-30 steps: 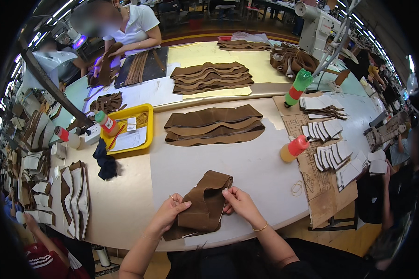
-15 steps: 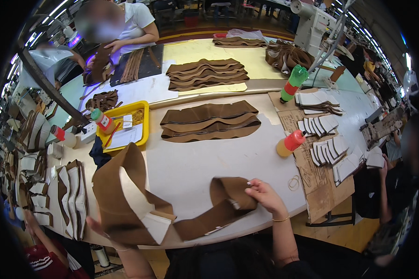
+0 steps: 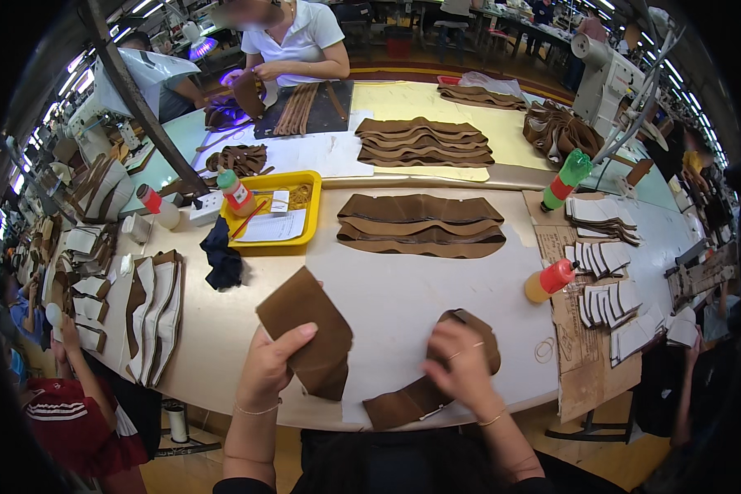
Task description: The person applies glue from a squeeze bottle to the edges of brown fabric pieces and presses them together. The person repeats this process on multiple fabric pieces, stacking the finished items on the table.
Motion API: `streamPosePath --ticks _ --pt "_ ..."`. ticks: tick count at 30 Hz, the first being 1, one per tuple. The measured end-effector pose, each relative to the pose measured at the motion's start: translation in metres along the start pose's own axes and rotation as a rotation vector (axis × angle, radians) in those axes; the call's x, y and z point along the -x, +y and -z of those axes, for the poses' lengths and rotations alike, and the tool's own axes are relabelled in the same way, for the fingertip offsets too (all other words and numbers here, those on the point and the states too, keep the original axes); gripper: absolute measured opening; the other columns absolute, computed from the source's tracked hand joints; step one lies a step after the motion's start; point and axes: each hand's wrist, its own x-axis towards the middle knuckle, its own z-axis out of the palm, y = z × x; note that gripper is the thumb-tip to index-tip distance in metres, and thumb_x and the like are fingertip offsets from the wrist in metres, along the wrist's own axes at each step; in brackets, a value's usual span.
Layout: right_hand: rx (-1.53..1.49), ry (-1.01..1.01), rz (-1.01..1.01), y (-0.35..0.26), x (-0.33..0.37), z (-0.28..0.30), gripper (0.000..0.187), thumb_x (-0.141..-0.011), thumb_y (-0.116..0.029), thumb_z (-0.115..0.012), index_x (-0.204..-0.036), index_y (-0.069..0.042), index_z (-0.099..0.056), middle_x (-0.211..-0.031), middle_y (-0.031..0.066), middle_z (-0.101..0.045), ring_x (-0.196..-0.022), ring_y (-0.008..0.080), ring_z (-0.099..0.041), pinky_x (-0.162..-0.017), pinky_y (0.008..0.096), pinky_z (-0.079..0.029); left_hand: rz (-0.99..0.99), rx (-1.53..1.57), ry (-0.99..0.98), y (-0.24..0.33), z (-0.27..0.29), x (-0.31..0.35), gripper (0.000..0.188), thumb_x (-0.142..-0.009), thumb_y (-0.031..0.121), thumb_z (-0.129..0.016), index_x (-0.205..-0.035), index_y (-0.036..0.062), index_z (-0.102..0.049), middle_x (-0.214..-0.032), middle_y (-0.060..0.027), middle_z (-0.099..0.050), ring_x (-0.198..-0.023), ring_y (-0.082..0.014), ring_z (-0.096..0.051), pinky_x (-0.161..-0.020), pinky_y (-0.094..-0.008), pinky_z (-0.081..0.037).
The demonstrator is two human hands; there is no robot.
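Note:
My left hand [image 3: 274, 365] grips a brown leather-like panel [image 3: 311, 328], thumb across its face; the panel is raised above the near table edge and tilted. To its right, a longer brown strip [image 3: 412, 401] lies on the white sheet, its far end curled up into a loop. My right hand [image 3: 463, 369] is bent over that curled end, fingers closed on it; the fingertips are partly hidden and slightly blurred. Beyond both hands lies a stack of wavy brown strips [image 3: 420, 222].
A yellow tray [image 3: 311, 210] holds a bottle, papers and rubber bands; a dark cloth [image 3: 221, 255] lies beside it. An orange bottle with a red top [image 3: 550, 281] and a green bottle [image 3: 570, 174] stand on the right, near cardboard [image 3: 580, 354] with white-backed pieces. A co-worker [image 3: 292, 41] handles brown material opposite.
My left hand has moved right and the large brown piece is now turned, showing a flat brown face. My right hand has shifted over the strip's curl. The whole view has swung left.

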Motion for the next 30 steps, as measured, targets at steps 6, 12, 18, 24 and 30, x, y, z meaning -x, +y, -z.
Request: streamPosePath --ticks 6,12,18,24,30 --pt "-0.012 -0.572 0.217 -0.018 0.034 -0.037 0.025 -0.079 -0.029 -0.064 -0.098 -0.014 -0.062 -0.097 0.0036 -0.053 -0.093 0.0222 -0.05 -0.082 0.0366 -0.039 -0.116 -0.314 -0.036 0.004 -0.004 -0.007 0.062 -0.075 0.008 -0.07 -0.126 -0.0007 -0.036 -0.112 -0.0079 -0.052 -0.103 -0.0146 -0.05 -0.088 -0.0295 -0.042" --pt "-0.052 -0.806 0.129 0.009 0.04 0.004 0.025 -0.079 -0.026 -0.065 -0.099 -0.012 -0.062 -0.092 0.006 -0.054 -0.089 0.0235 -0.054 -0.075 0.0337 -0.043 -0.103 -0.327 -0.071 0.004 -0.006 -0.01 0.067 -0.07 0.008 -0.072 -0.127 -0.0014 -0.038 -0.115 -0.0089 -0.051 -0.106 -0.0167 -0.05 -0.091 -0.0308 -0.041" --pt "-1.049 -0.339 -0.586 0.035 0.009 0.053 0.027 -0.09 -0.026 -0.056 -0.105 -0.003 -0.058 -0.089 0.0066 -0.059 -0.083 0.0143 -0.057 -0.075 0.0267 -0.045 -0.177 -0.158 -0.031 -0.014 -0.005 -0.014 0.066 -0.07 0.012 -0.07 -0.127 -0.002 -0.039 -0.115 -0.0105 -0.053 -0.104 -0.0184 -0.052 -0.091 -0.0314 -0.041" --pt "-2.346 0.754 -0.547 0.097 -0.013 0.055 0.071 -0.083 -0.064 -0.045 -0.107 0.002 -0.052 -0.092 0.0114 -0.06 -0.087 0.0216 -0.059 -0.081 0.0333 -0.047 -0.112 -0.055 -0.014 -0.015 -0.015 -0.019 0.068 -0.067 0.016 -0.068 -0.125 -0.0039 -0.04 -0.112 -0.012 -0.054 -0.101 -0.0201 -0.054 -0.09 -0.0312 -0.042" --pt "-2.456 1.135 -0.319 0.174 -0.023 0.044 0.076 -0.079 -0.064 -0.052 -0.116 0.003 -0.045 -0.105 0.0175 -0.054 -0.092 0.0251 -0.057 -0.084 0.0347 -0.048 0.02 -0.016 -0.085 -0.021 -0.022 -0.02 0.064 -0.068 0.013 -0.068 -0.124 -0.0044 -0.042 -0.11 -0.0116 -0.055 -0.1 -0.0192 -0.055 -0.089 -0.0307 -0.043"
